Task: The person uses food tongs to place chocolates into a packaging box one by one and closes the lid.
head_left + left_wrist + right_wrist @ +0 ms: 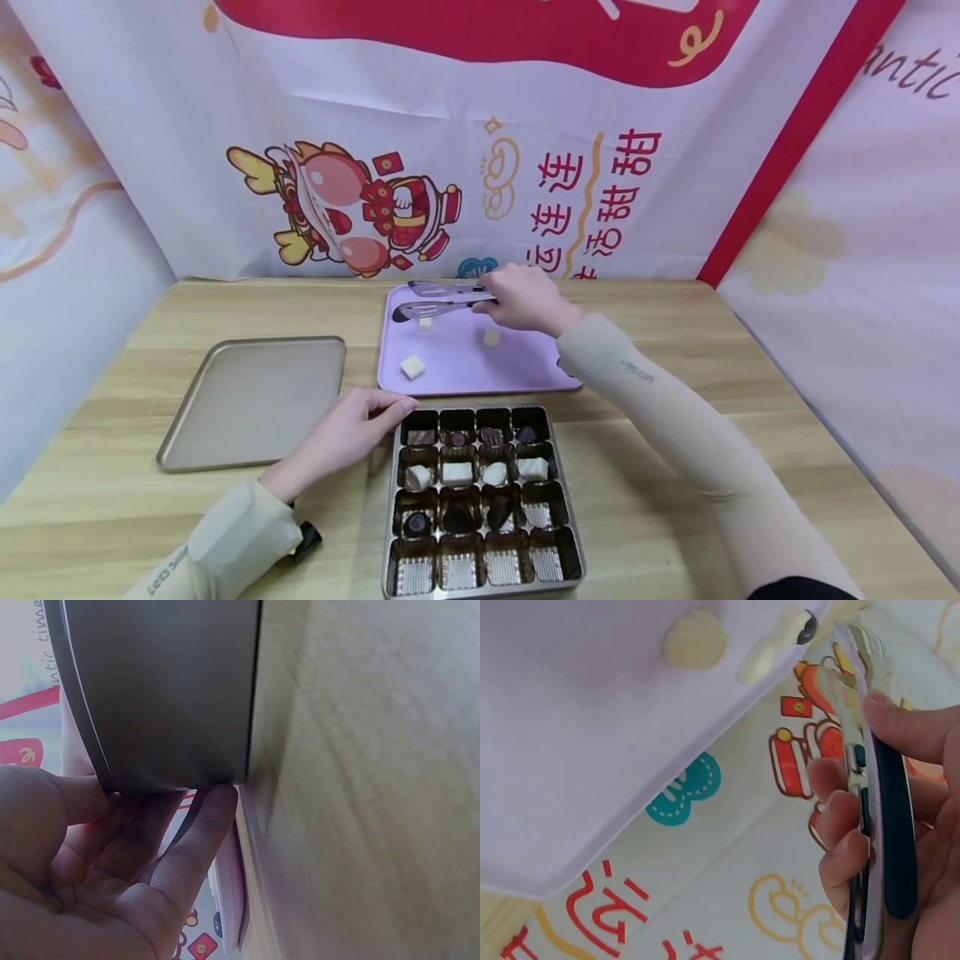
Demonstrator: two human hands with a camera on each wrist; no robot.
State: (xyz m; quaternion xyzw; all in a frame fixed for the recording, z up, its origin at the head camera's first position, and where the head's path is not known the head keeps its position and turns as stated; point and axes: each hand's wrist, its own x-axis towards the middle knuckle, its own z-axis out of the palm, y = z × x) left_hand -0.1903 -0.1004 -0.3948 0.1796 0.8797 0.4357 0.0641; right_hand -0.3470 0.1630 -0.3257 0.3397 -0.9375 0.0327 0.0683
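My right hand [525, 300] grips a pair of metal tongs [442, 308] with dark handle grips, their jaws apart above the lilac tray [525, 371]. On that tray lie a square white chocolate [412, 367], a pale shell-shaped chocolate [695, 639] and another white piece [426, 323] under the tongs' tips. My left hand [352, 433] holds the far left corner of a chocolate box [392, 492], thumb at the rim and a fingertip by the bottom edge. Dark chocolates fill the box's back row, white chocolates [457, 473] the second; the third has three dark ones. Ribbed bottoms show in the front row.
A bare gold-brown baking tray [262, 400] lies on the wooden table [645, 533] to the left. Behind the table hangs a printed cloth [420, 100] close to the lilac tray's far edge, with more cloth at both sides.
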